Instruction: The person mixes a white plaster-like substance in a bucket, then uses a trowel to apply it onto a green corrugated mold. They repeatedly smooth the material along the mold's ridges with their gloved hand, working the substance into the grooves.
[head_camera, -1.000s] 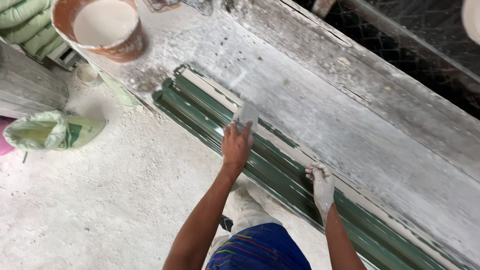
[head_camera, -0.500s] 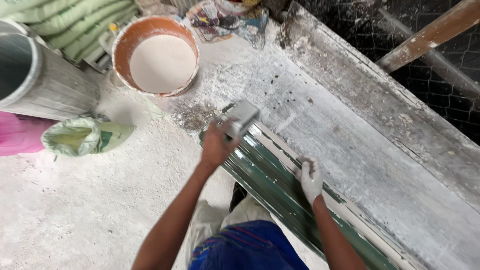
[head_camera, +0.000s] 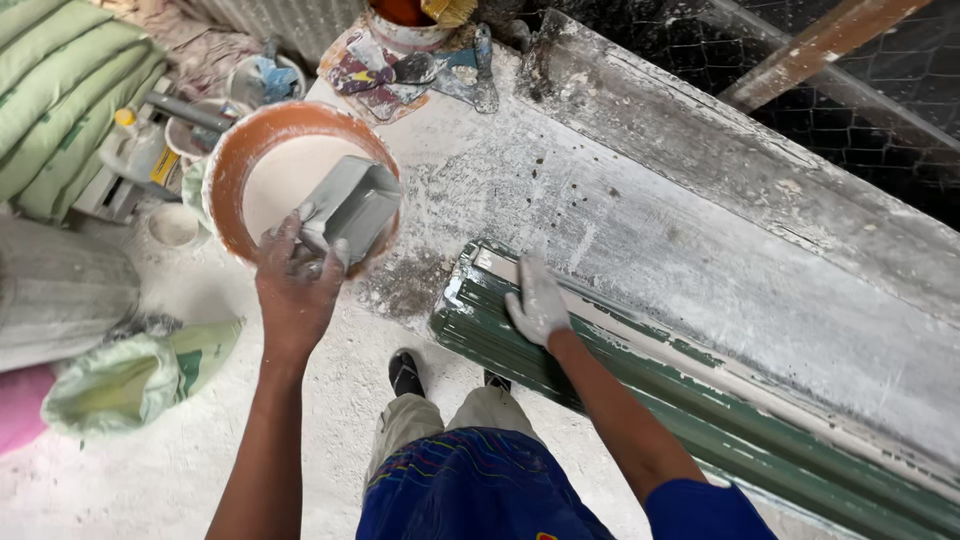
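Observation:
My left hand (head_camera: 296, 283) grips a grey putty scraper (head_camera: 352, 206), its blade held over the orange bucket (head_camera: 232, 170) of white paste. My right hand (head_camera: 537, 302), dusted white, rests flat on the near end of a long green ribbed moulding (head_camera: 640, 400). The moulding lies along the front edge of a dusty white plank bench (head_camera: 640, 230). My legs in pale trousers and black shoes stand below, between the two arms.
Paint tins, a brush and tools (head_camera: 420, 50) crowd the bench's far end. Green sacks (head_camera: 60, 110) and small containers (head_camera: 170, 140) lie at the left. A grey drum (head_camera: 60, 290) and a tied green bag (head_camera: 130, 375) stand on the dusty floor. Wire mesh (head_camera: 860, 110) backs the bench.
My left hand has carried the scraper from the moulding's end leftward over the orange bucket. My right hand has slid along the moulding to its near end. The view has swung left.

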